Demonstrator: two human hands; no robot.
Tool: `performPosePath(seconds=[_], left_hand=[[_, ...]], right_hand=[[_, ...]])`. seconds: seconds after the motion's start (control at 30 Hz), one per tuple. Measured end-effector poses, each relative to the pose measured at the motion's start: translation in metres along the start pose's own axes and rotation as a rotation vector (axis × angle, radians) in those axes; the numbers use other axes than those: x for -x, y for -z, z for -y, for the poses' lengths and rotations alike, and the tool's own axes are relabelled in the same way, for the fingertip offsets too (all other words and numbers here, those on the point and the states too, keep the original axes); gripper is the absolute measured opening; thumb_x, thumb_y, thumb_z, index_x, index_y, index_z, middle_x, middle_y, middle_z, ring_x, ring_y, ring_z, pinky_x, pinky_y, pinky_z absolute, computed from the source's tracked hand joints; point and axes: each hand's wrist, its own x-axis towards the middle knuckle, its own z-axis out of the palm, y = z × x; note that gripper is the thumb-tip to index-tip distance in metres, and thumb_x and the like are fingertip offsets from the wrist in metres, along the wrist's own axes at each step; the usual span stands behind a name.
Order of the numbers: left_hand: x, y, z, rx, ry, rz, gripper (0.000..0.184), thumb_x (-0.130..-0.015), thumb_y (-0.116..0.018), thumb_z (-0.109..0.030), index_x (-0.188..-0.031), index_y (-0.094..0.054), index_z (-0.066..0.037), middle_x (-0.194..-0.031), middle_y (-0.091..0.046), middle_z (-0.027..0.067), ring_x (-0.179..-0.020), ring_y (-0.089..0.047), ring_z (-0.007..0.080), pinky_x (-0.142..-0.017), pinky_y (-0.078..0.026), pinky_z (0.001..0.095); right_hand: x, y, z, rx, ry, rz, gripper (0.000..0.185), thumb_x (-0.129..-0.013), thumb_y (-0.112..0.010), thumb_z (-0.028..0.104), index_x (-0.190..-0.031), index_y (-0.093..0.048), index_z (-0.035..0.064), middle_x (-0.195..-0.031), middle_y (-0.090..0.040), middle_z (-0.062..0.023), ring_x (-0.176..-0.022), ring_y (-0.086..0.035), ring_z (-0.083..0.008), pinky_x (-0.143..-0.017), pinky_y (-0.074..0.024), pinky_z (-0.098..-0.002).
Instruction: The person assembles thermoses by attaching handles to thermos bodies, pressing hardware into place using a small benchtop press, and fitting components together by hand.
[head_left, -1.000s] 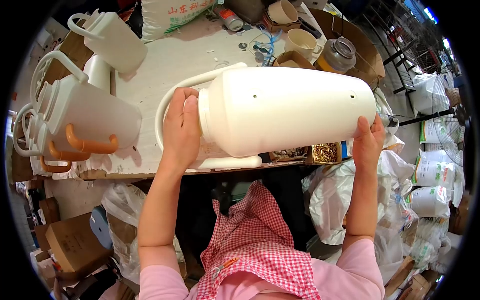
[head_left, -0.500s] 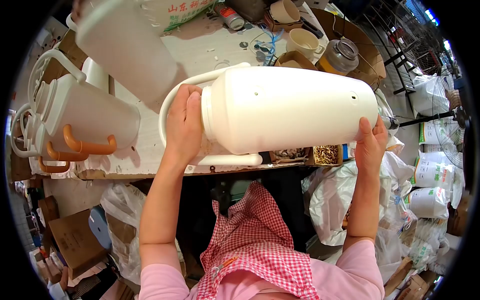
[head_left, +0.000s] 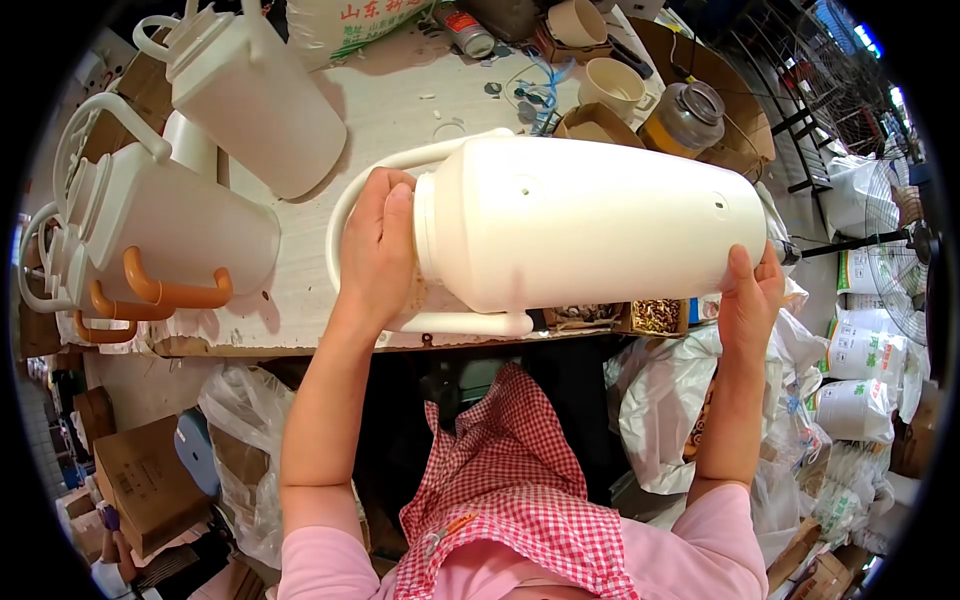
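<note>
White and smooth, the jug (head_left: 600,225) was held sideways over the table (head_left: 395,108), left hand (head_left: 377,250) clamped at its neck, right hand (head_left: 750,303) at its base, seemingly a holding step, where any next move called for steady support.

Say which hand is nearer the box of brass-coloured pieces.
Right. The right hand, at the base of the white jug, is just right of the box; the left hand, at the neck, is well to the left.
</note>
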Motion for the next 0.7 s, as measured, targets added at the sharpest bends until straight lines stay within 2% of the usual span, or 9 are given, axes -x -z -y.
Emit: performPosePath(seconds=[0.47, 0.63, 0.7], left_hand=[[-0.002, -0.004, 0.005, 0.02, -0.023, 0.013, 0.027, -0.103, -0.041, -0.023, -0.098, -0.056, -0.001, -0.086, -0.06, 0.0122, -0.08, -0.055, 0.0218, -0.077, -0.046, 0.0349], [0.0, -0.007, 0.017, 0.024, -0.004, 0.041, 0.028, -0.103, -0.04, -0.024, -0.098, -0.056, -0.001, -0.087, -0.061, 0.0128, -0.082, -0.056, 0.0231, -0.079, -0.046, 0.0364], [-0.003, -0.004, 0.017, -0.049, -0.017, 0.066, 0.031, -0.104, -0.039, -0.026, -0.106, -0.059, -0.001, -0.099, -0.064, 0.0176, -0.093, -0.06, 0.0254, -0.086, -0.046, 0.0366]], right_hand=[[0.002, 0.001, 0.002, 0.006, 0.006, -0.001, 0.047, -0.093, -0.074, 0.019, -0.127, -0.056, -0.0074, -0.116, -0.068, -0.0113, -0.102, -0.064, -0.0159, -0.094, -0.0482, -0.0293], [0.001, 0.003, 0.008, 0.112, -0.071, 0.057, 0.046, -0.095, -0.071, 0.022, -0.127, -0.056, -0.0075, -0.116, -0.068, -0.0108, -0.105, -0.063, -0.0152, -0.095, -0.0475, -0.0303], [0.0, 0.0, 0.011, 0.172, -0.054, 0.065, 0.043, -0.095, -0.069, 0.022, -0.125, -0.058, -0.0062, -0.115, -0.069, -0.01, -0.103, -0.064, -0.0149, -0.093, -0.0491, -0.0303]])
